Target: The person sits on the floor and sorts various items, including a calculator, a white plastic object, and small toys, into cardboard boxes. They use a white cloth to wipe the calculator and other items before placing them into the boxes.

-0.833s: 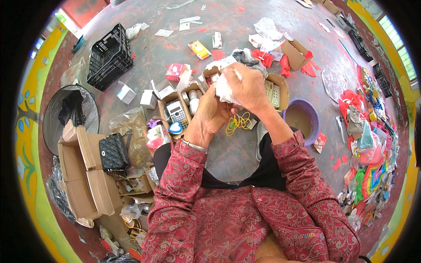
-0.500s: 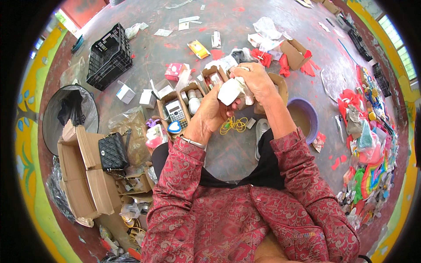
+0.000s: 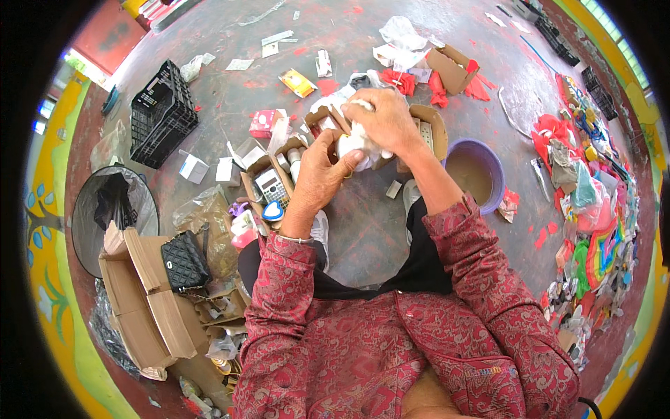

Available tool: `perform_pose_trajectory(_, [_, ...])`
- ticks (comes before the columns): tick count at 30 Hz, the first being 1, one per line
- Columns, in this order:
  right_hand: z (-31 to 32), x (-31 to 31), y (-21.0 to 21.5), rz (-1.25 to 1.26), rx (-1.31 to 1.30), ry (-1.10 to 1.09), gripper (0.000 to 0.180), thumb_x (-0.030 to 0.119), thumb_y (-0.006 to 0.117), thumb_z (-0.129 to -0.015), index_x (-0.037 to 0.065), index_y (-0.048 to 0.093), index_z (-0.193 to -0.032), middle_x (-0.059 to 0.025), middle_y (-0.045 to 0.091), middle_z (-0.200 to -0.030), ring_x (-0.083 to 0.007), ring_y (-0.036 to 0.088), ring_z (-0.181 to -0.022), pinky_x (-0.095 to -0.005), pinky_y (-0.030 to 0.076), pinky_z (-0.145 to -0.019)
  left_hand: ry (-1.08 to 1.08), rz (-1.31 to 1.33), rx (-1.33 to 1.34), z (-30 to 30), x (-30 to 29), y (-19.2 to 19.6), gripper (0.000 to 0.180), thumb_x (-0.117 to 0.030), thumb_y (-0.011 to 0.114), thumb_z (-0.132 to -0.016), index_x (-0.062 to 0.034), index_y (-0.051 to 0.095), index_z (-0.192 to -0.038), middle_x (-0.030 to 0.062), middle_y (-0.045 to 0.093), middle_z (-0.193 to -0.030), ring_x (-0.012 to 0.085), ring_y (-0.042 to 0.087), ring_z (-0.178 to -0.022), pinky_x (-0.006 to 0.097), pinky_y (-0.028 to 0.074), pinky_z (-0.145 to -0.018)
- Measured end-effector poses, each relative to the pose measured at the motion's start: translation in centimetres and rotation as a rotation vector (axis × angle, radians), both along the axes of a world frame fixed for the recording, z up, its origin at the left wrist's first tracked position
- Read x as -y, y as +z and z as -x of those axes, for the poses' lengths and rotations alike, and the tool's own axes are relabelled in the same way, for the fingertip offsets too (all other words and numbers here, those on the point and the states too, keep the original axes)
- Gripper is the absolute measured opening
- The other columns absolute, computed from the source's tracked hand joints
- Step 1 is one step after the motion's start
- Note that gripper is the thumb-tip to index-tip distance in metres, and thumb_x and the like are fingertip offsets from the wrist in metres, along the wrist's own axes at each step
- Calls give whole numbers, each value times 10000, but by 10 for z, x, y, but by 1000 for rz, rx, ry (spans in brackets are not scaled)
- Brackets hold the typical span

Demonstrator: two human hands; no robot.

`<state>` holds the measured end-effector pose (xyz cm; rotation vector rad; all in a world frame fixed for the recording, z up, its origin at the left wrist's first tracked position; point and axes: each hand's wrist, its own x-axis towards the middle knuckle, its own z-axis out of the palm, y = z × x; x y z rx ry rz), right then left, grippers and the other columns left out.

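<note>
Snugly between fingers [image 3: 347,163], white wad [image 3: 357,142].

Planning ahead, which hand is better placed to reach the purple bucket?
Probably the right hand: its forearm passes beside the purple bucket; the left hand is farther. Both hold crumpled white material.

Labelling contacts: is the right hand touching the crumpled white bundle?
Touching. In the head view, the right hand curls over the crumpled white bundle, which pokes out beneath it with no gap.

I'm in what looks like a storeroom or workshop: scuffed floor [image 3: 363,244], black crate [image 3: 178,129] upper left, mixed goods [image 3: 593,209] heaped right, painted wall [image 3: 52,279] far left.
</note>
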<state>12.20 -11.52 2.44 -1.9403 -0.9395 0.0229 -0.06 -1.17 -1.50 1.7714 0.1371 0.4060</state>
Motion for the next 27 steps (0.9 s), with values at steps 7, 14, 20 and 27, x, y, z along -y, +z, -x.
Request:
perform_pose_trajectory(7, [8, 1, 10, -257, 66, -190, 203, 233, 606, -741, 49, 611, -828, -112, 600, -713, -183, 591, -657, -282, 454, -629, 155, -373, -8, 8, 9, 20, 406, -245, 731, -683, 5, 542, -940, 124, 577, -659, 180, 558, -574, 286, 434, -544])
perform_pose_trajectory(14, [-4, 1, -17, 90, 559, -313, 153, 258, 592, -759, 109, 607, -790, -98, 588, -722, -277, 583, -667, -355, 455, -592, 236, -120, 60, 2, -13, -2, 329, -222, 686, -742, 9, 567, -944, 94, 620, -774, 208, 602, -671, 308, 457, -594])
perform_pose_trajectory(20, [-24, 13, -16, -272, -649, 39, 239, 267, 600, -814, 35, 612, -755, 17, 558, -621, -39, 523, -524, -197, 405, -434, 209, 869, 390, 18, -71, 22, 431, -384, 485, -865, -76, 452, -1164, 116, 545, -1099, 298, 516, -1018, 407, 435, -854])
perform_pose_trajectory(27, [30, -18, -1, -128, -706, 461, 556, 186, 642, -745, -12, 430, -1219, -79, 594, -901, -86, 552, -722, -207, 450, -604, 139, 796, 316, -1, -51, -7, 437, -372, 388, -907, -23, 449, -1163, 125, 523, -1127, 235, 521, -990, 388, 412, -866])
